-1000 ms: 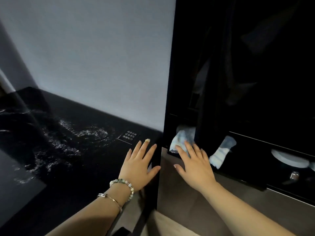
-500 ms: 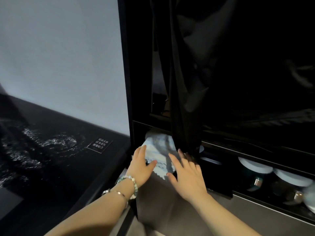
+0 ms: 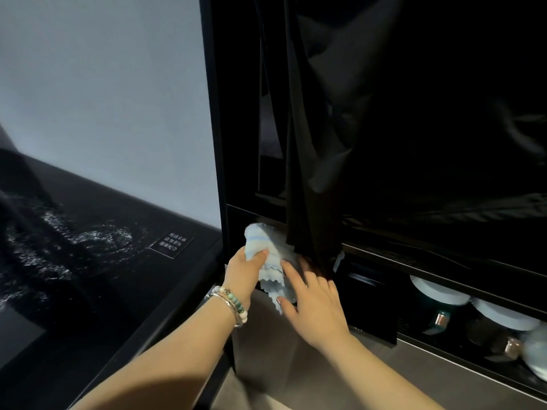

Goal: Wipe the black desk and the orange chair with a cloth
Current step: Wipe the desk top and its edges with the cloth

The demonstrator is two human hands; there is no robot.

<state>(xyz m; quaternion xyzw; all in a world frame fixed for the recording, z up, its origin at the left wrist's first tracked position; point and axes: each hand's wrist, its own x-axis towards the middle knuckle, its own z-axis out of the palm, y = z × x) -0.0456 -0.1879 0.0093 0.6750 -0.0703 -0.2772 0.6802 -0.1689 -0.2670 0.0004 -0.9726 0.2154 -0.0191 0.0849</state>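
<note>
A dim showroom-like or lounge interior: left of the left hand (image 3: pixel 244 269) lies a glossy black glass desk (image 3: pixel 88 261) bearing a small printed notice label (image 3: pixel 171 244); right of the right hand (image 3: pixel 314 300), a low black shelf (image 3: pixel 444 279) holds white-lidded jars (image 3: pixel 438 294) beneath a hanging black curtain (image 3: pixel 313 143).

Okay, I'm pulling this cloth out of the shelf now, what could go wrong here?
1. The black curtain hangs over the cloth where your left hand grips it; pulling may drag the curtain along.
2. Your right hand rests open by the shelf edge, near the jars; a wide sweep could knock them.
3. The desk already shows wet streaks, so a bunched cloth might only smear them.
</note>
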